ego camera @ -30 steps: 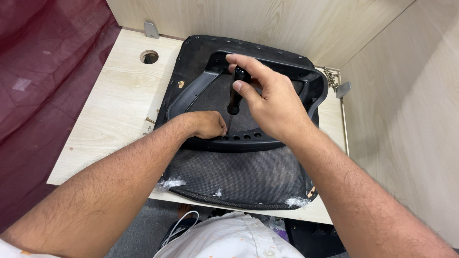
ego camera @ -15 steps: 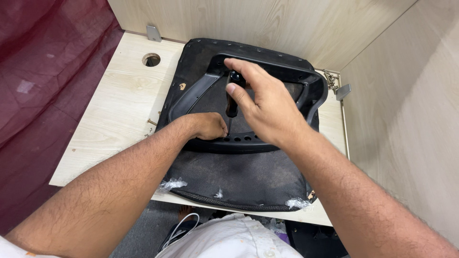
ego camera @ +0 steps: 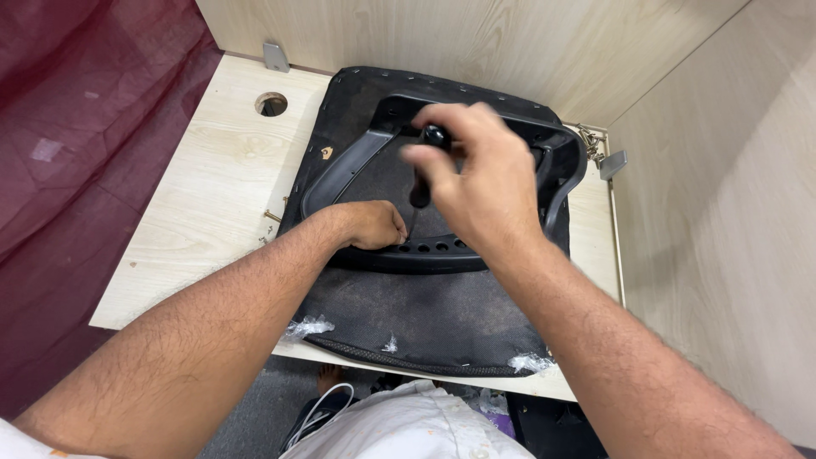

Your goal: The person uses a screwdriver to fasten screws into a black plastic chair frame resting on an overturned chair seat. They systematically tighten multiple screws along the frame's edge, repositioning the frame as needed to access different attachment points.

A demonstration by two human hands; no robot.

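Note:
A black chair seat (ego camera: 425, 314) lies upside down on a light wooden table (ego camera: 212, 178). A black plastic frame (ego camera: 340, 170) with a row of holes sits on top of it. My right hand (ego camera: 476, 183) grips the black handle of a screwdriver (ego camera: 422, 187), held upright with its thin shaft pointing down to the frame's near bar. My left hand (ego camera: 370, 225) rests closed on that bar, fingertips at the tip of the shaft. What my left fingers pinch is hidden.
A round hole (ego camera: 271, 104) and a metal bracket (ego camera: 275, 57) mark the table's far left. Loose screws (ego camera: 588, 136) and another bracket (ego camera: 612, 163) lie at the far right corner. Wooden walls stand behind and right. A dark red cloth (ego camera: 76, 153) hangs left.
My right hand has risen and turned with the screwdriver handle, now blurred with motion. My left hand stays on the frame's near bar.

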